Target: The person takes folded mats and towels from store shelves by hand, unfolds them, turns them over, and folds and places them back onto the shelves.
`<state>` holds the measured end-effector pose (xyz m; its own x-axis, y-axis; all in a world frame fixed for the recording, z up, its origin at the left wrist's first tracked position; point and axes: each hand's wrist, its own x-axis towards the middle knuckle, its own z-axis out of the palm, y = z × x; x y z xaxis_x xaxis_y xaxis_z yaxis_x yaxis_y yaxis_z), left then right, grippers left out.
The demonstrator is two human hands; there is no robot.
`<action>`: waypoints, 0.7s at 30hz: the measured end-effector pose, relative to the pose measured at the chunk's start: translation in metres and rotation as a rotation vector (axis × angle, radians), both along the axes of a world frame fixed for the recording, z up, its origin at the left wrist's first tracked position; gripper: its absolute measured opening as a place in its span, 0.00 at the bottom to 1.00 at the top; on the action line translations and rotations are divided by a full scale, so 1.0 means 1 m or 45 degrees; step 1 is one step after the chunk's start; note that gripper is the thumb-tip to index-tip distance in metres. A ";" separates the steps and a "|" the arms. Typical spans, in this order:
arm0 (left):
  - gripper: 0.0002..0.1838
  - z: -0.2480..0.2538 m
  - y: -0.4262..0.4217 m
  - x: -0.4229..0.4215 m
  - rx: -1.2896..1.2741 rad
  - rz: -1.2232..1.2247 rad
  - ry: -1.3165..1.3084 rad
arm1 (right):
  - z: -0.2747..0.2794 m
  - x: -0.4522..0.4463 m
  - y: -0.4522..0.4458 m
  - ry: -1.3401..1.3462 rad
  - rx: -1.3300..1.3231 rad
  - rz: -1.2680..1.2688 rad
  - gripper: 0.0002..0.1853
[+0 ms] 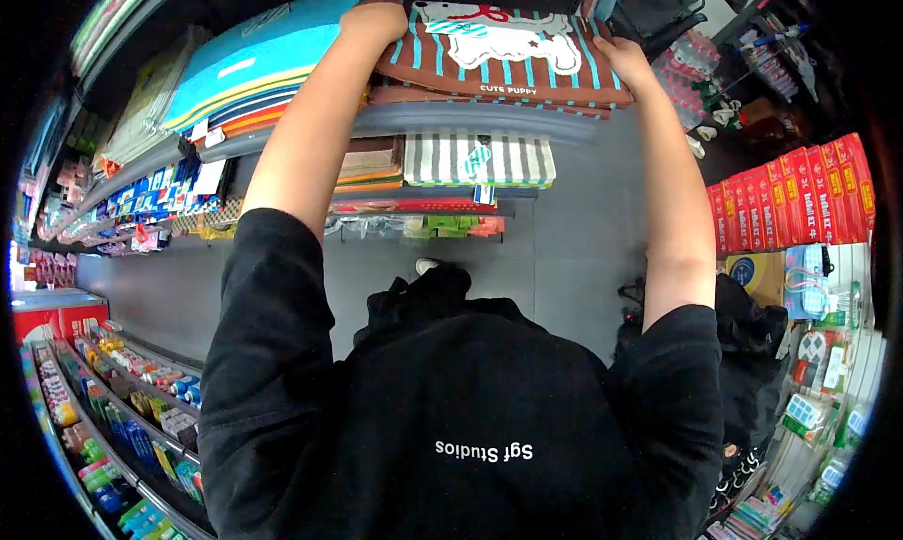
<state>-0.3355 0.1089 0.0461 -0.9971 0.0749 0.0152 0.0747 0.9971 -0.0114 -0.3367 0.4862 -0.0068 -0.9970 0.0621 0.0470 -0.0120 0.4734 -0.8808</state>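
Note:
A brown mat with light blue stripes, a white puppy and the words "CUTE PUPPY" [508, 55] lies on a stack of similar brown mats on the upper shelf. My left hand [376, 21] is closed on its left end, fingertips hidden. At its right end, my right hand [621, 60] grips the edge, thumb on top and the other fingers out of sight. Just left of my left hand is a pile of folded mats topped by a bright blue one [254, 60].
On the shelf below lie a grey-and-white striped mat [480, 160] and brown mats [370, 159]. Red boxes [790, 197] are stacked at the right. Shelves of small goods [141, 399] stand at the lower left. A black bag-like heap [748, 352] is beside my right arm.

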 end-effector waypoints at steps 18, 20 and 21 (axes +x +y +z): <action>0.19 -0.045 0.008 -0.024 -0.155 -0.034 0.569 | -0.019 0.011 0.003 0.133 0.702 -0.206 0.28; 0.13 0.001 0.017 0.013 -0.163 -0.122 0.569 | -0.013 0.016 0.007 0.045 0.657 -0.140 0.30; 0.13 0.013 0.017 0.022 -0.101 -0.250 0.475 | -0.007 0.020 0.007 0.043 0.659 -0.137 0.30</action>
